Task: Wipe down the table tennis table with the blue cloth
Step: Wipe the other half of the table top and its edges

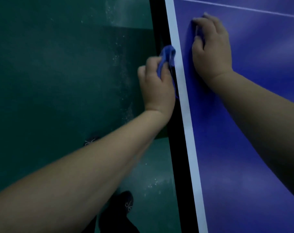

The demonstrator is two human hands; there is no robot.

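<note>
The blue table tennis table (244,132) fills the right side, with a white border stripe along its left edge and a black side rim beside it. My left hand (157,84) grips a bunched blue cloth (167,55) and presses it against the table's side rim and white stripe. My right hand (210,47) rests palm down on the blue tabletop just right of the stripe, fingers slightly curled, holding nothing. Both bare forearms reach in from below.
A dark green floor (58,81) with pale dusty specks lies to the left of the table. My dark shoes (126,204) stand on it near the bottom, close to the table edge. A thin white line (244,8) crosses the tabletop at the top right.
</note>
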